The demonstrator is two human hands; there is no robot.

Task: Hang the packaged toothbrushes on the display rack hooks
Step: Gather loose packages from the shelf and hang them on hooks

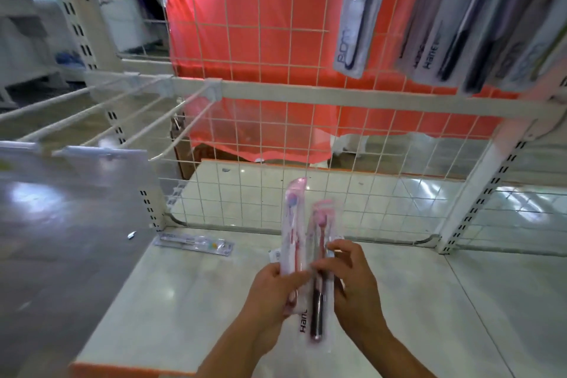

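Note:
My left hand (273,291) grips a pink packaged toothbrush (293,230) that points up and away from me. My right hand (352,285) pinches a second pack (320,255) with a pink and dark brush, right beside the first. Both packs are held above the white base shelf (190,301). Another packaged toothbrush (196,243) lies flat on the shelf at the back left. Several long white display hooks (129,115) stick out from the crossbar (337,98) on the left, bare. Several packaged toothbrushes (445,15) hang at the upper right.
A white wire grid panel (276,40) backs the rack, with a red cloth (260,9) behind it. Slotted white uprights (478,199) stand at the right and left. A clear plastic label holder (79,160) hangs on the hook tips at the left.

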